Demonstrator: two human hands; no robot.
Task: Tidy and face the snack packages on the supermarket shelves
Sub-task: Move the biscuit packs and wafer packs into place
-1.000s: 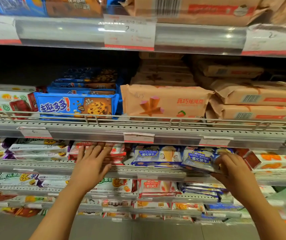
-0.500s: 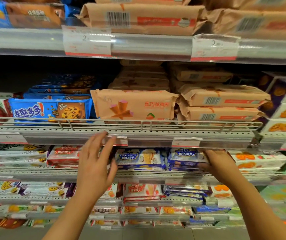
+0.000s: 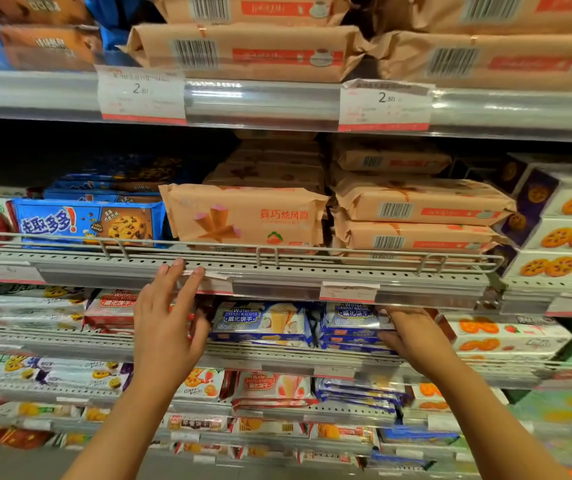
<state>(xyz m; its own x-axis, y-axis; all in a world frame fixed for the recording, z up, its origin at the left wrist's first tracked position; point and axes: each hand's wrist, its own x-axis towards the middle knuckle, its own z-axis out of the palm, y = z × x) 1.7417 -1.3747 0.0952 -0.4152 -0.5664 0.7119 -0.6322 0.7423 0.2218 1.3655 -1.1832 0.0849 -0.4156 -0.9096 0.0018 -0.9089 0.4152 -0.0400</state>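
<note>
My right hand (image 3: 411, 337) grips the right end of a stack of blue wafer packs (image 3: 348, 320) on the third shelf, thumb below and fingers over the top. Beside that stack lies a blue-and-white wafer pack (image 3: 263, 320), face forward. My left hand (image 3: 166, 327) is raised with straight fingers and holds nothing. Its fingertips reach the perforated front edge of the shelf above (image 3: 312, 270), in front of red wafer packs (image 3: 114, 304). On that upper shelf a peach cone-biscuit pack (image 3: 249, 216) faces front.
A blue chocolate-chip cookie pack (image 3: 83, 223) sits left of the peach pack, and brown packs (image 3: 416, 206) are stacked to its right. White boxes with orange cookies (image 3: 568, 233) stand at far right. Price tags (image 3: 385, 105) hang on the rails. Lower shelves hold several more snack packs.
My left hand rose from the red wafer packs to the shelf edge above. My right hand pushed the blue wafer pack into its row. The view moved closer and to the right.
</note>
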